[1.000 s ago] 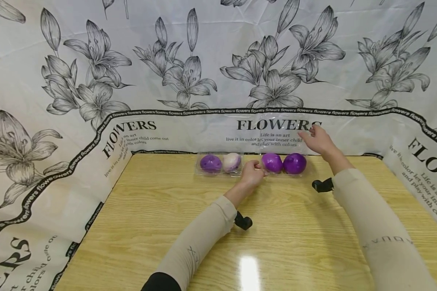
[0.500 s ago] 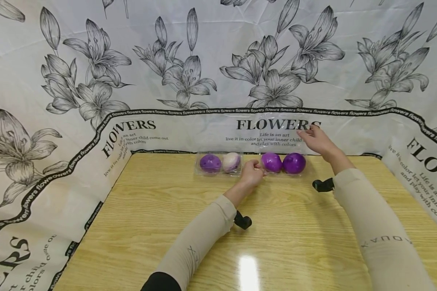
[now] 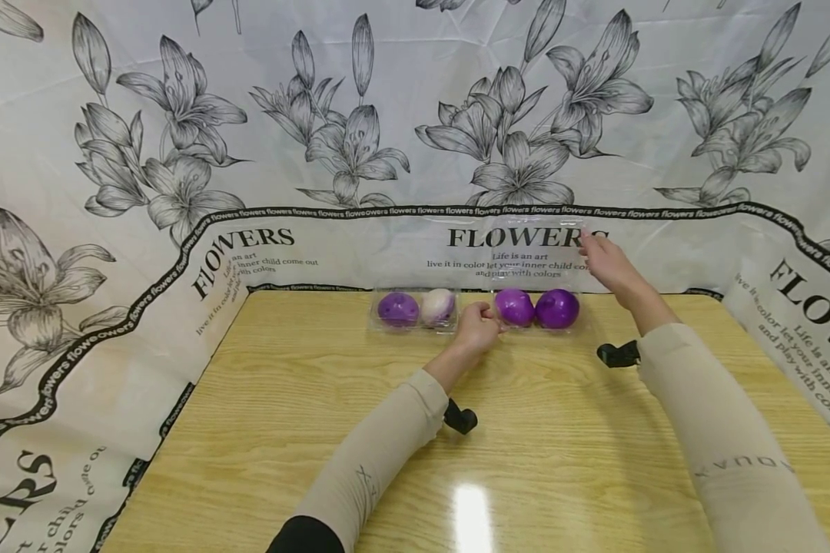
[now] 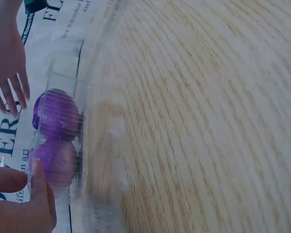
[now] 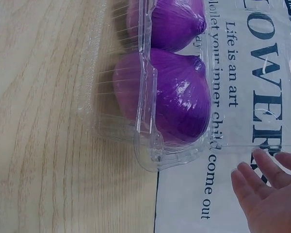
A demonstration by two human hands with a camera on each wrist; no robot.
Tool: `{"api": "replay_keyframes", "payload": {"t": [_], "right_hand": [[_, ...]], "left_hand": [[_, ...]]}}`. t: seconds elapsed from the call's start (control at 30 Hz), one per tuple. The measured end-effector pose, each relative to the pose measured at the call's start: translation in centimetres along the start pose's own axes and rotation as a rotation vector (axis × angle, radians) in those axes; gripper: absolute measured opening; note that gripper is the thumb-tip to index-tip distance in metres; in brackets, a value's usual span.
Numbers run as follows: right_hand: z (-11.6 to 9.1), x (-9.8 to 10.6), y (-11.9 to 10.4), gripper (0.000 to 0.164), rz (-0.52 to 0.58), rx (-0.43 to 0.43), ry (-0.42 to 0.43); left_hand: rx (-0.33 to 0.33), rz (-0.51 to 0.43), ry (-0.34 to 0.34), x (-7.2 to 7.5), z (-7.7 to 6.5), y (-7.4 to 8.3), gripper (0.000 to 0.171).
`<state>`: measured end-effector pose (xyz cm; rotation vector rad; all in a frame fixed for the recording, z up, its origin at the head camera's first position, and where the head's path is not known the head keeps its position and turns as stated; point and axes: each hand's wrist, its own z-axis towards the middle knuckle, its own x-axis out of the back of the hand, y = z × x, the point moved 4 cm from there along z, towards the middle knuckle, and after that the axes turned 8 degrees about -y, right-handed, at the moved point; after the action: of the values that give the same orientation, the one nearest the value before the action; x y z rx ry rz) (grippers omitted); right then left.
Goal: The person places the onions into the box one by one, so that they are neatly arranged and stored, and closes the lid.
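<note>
Two shiny purple onions [image 5: 182, 97] sit side by side in a clear plastic clamshell box [image 5: 146, 116] at the table's back edge. Its clear lid [image 3: 536, 224] stands raised behind them, before the printed cloth. My left hand [image 3: 479, 330] is at the box's left front corner; in the left wrist view its thumb and index finger pinch the rim. Beside the lid's upper right edge is my right hand [image 3: 605, 263], its fingers [image 5: 254, 170] loosely extended and holding nothing. Left of my left hand stands a second clear box [image 3: 415, 330], with a purple rounded piece [image 3: 397, 309] and a white-and-purple one [image 3: 438, 307] inside.
The wood-grain table [image 3: 526, 461] stretches out in front of both boxes. A white cloth [image 3: 360, 253] printed with flowers and lettering rises right behind the table's back edge and along its sides. Black wrist mounts [image 3: 459, 417] stick out from the sleeves.
My right hand has shifted slightly right and its fingers have risen along the lid's edge. The left hand keeps its place at the box corner. Both boxes stay where they were.
</note>
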<state>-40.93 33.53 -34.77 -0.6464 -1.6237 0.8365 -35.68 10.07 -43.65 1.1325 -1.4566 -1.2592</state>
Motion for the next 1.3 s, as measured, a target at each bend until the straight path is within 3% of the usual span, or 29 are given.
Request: {"api": "replay_keyframes", "payload": {"t": [0.6, 1.3], "right_hand": [[-1.7, 0.8, 0.6, 0.092, -0.001, 0.002, 0.027], [-5.2, -1.1, 1.9, 0.070, -0.234, 0.072, -0.041]], "left_hand": [[0.000, -0.016, 0.010, 0.0, 0.4, 0.3, 0.058], [-0.004, -0.005, 0.031, -0.3, 1.0, 0.1, 0.058]]}}
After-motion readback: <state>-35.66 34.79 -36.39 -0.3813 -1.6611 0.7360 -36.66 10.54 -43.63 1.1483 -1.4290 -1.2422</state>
